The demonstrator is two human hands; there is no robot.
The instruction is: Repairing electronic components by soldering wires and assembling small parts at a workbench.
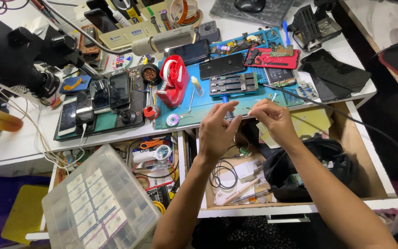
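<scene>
My two hands hover close together above the front edge of a blue work mat (185, 109), over an open drawer (369, 157). My left hand (217, 133) has its fingers spread, their tips next to a dark-tipped, blue-handled tool (226, 102) lying on the mat; it grips nothing that I can see. My right hand (272, 121) pinches a small thin piece (249, 110) between thumb and fingertips; the piece is too small to tell what it is. Just beyond the hands lie a grey clamp fixture (233, 84) and a black phone (221, 66).
A red tape dispenser (173, 80) stands left of the hands. Several phones (102, 94) lie on a dark tray at the left, under a black microscope (14, 55). A clear parts box (100, 203) sits low left. The drawer holds cables, a white charger (245, 169) and a black bag (309, 166).
</scene>
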